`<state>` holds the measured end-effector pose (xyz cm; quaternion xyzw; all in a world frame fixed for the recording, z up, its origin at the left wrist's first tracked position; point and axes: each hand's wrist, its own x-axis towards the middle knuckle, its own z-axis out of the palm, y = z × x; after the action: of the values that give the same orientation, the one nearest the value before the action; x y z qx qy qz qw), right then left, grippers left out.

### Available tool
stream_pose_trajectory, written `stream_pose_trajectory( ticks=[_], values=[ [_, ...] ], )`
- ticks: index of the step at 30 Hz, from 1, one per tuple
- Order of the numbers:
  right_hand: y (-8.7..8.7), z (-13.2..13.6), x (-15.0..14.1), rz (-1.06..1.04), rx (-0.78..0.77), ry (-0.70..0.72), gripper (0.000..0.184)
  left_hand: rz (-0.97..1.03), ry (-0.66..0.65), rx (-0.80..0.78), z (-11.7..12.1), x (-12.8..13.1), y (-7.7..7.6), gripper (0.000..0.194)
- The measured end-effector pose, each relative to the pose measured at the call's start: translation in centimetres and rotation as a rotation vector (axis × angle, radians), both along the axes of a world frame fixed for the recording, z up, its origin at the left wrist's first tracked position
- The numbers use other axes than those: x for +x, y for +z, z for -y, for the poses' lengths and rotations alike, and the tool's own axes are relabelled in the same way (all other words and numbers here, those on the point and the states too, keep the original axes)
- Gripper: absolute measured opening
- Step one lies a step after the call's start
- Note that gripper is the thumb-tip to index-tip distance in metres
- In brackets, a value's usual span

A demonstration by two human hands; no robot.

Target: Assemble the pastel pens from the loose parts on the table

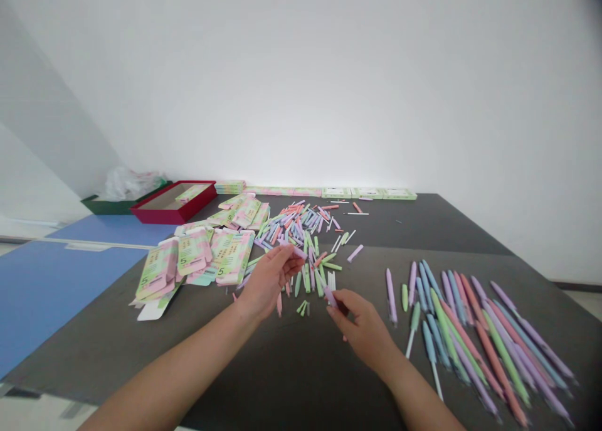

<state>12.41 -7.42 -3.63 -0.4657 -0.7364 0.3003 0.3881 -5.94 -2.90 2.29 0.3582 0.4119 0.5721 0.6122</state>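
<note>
over the middle of the dark table [282,381], the left hand's [275,273] fingers pinch a purple pen piece [298,253], the right hand's [358,324] a nearer purple piece [330,297]; both should be light, stiff, slightly slippery, best gripped mid-barrel.

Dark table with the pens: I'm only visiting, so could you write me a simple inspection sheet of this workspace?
Surface: dark tabletop, blue surface at its left.
Job's things: loose pen parts heaped mid-table; assorted colored pens spread at right.
Clutter: printed cartons piled at left; plastic bag at the green tray, beside a red tray.
Hands: left hand holds a purple pen part; right hand holds another.
Cables: nothing seen.
Surroundings: white wall behind.
</note>
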Motion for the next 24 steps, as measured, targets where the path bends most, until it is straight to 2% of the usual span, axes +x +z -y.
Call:
stream_pose_trajectory(
  ticks=[6, 12, 16, 18, 21, 24],
  values=[
    [-0.1, -0.2, 0.1, 0.067, 0.035, -0.002, 0.014, -0.137, -0.027, 0.048, 0.3, 0.4, -0.2, 0.021],
    [-0.2, -0.4, 0.3, 0.234, 0.186, -0.061, 0.017, -0.337, 0.007, 0.106, 0.2, 0.5, -0.9, 0.021],
    [-0.3, -0.5, 0.3, 0.275, 0.257, -0.086, 0.020, -0.512, -0.085, 0.140, 0.8, 1.1, -1.6, 0.020],
    [-0.3, -0.4, 0.3, 0.244, 0.252, -0.074, 0.021, -0.533, -0.129, 0.145, 1.2, 1.7, -1.9, 0.019],
    [-0.3, -0.2, 0.0, 0.055, 0.102, -0.048, 0.024, -0.462, -0.145, 0.137, 1.5, 2.4, -1.9, 0.017],
    [-0.3, 0.1, -0.5, -0.297, -0.259, 0.039, 0.030, -0.431, -0.185, 0.166, 1.5, 2.5, -1.8, 0.017]
  ],
)
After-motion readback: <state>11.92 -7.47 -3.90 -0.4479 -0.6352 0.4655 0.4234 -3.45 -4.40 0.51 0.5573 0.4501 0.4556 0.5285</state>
